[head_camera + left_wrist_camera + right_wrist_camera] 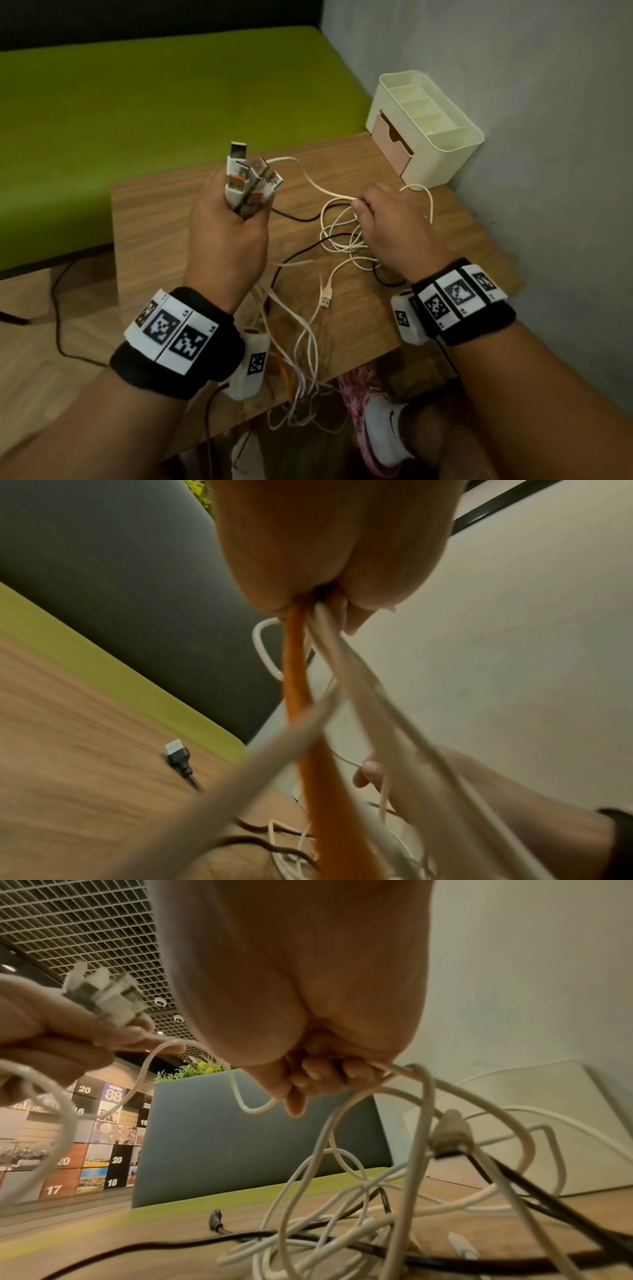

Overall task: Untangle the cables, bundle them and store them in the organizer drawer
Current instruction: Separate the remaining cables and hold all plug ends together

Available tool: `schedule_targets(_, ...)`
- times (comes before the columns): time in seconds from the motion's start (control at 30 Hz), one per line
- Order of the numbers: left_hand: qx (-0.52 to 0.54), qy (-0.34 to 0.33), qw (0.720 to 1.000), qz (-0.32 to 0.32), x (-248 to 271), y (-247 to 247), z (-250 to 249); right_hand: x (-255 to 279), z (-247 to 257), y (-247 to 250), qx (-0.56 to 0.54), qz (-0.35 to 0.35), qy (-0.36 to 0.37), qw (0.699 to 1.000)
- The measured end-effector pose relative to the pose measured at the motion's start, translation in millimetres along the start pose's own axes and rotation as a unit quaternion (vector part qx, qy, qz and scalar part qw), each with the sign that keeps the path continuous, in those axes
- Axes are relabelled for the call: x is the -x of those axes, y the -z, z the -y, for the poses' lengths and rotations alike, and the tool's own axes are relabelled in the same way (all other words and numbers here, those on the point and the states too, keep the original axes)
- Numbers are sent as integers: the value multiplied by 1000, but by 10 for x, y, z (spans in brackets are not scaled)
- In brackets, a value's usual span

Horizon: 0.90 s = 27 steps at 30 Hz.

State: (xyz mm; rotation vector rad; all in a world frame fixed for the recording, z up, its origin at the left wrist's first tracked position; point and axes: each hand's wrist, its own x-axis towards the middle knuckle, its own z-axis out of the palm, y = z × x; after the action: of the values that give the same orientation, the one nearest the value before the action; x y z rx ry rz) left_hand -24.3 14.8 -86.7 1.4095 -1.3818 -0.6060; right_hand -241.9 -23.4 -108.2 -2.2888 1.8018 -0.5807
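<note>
The left hand is fisted round a bunch of USB plugs, their white and orange leads trailing below the wrist and over the desk edge. The right hand pinches a white cable above the tangle of white and black cables lying on the desk, near the cream organizer with its pink drawer slightly open. Pulling that strand hard would likely tighten the loops into a knot, or drag the loose plug off the edge.
</note>
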Motion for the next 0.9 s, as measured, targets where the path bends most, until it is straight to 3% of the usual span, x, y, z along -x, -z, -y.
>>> schedule_targets(0.17,29,-83,996,14,115,-69,-42,12,43,-62,17,7,13,1000)
schedule_targets(0.4,112,-18,991,65,83,-143,-26,63,166,-39,-82,-32,133,987)
schedule_targets(0.57,64,-13,988,138,43,-146,35,90,272,23,-145,-65,175,972)
schedule_targets(0.73,24,-19,983,184,69,-169,-4,115,290,42,-165,-47,170,970)
schedule_targets(0.8,18,-21,986,165,43,-143,-24,114,267,36,-174,-28,154,972)
schedule_targets(0.9,68,23,993,91,-49,-24,-15,82,156,58,-142,43,52,988)
